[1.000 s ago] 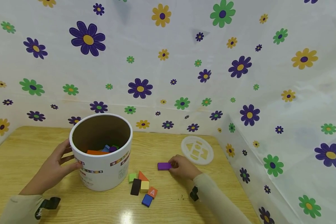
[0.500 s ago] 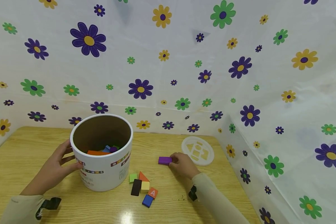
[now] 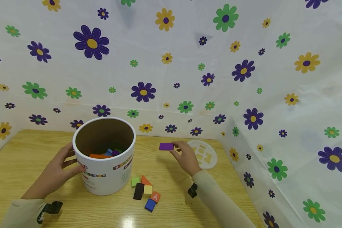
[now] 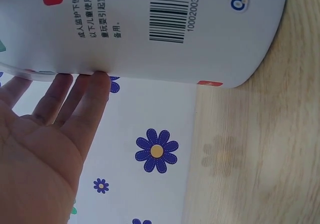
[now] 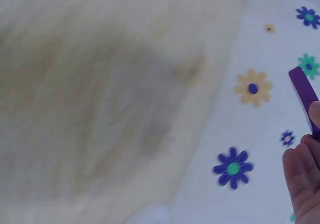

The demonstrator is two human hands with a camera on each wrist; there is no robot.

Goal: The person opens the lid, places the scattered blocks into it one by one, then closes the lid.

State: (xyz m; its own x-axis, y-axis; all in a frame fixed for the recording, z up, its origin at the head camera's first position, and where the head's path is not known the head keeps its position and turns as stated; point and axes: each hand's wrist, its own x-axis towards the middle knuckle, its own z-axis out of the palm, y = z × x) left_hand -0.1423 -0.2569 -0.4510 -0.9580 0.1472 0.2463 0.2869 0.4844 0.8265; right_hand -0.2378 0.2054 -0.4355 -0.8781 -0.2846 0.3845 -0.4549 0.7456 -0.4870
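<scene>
A white bucket [image 3: 102, 174] stands upright at the left of the table, with colored blocks inside, among them an orange one [image 3: 99, 156]. My left hand [image 3: 52, 172] rests on the bucket's left side, thumb on the front and fairly straight fingers further back. In the left wrist view those fingers [image 4: 87, 107] press against its printed wall. Above the table, right of the bucket, my right hand [image 3: 186, 160] pinches one end of a flat purple rectangular block [image 3: 166, 146] between thumb and fingers. The right wrist view shows the purple block [image 5: 303, 89] edge-on.
Right of the bucket lie loose blocks: green [image 3: 135, 181], a red triangle [image 3: 145, 180], black [image 3: 138, 191], yellow [image 3: 148, 190], orange lettered A [image 3: 155, 196] and blue [image 3: 150, 205]. A white lid [image 3: 207, 166] with shaped holes lies behind my right hand. Flowered sheeting [image 3: 182, 95] borders the table.
My right hand has lifted the purple block off the table, raising it up and slightly left. The left hand and bucket stay as they were.
</scene>
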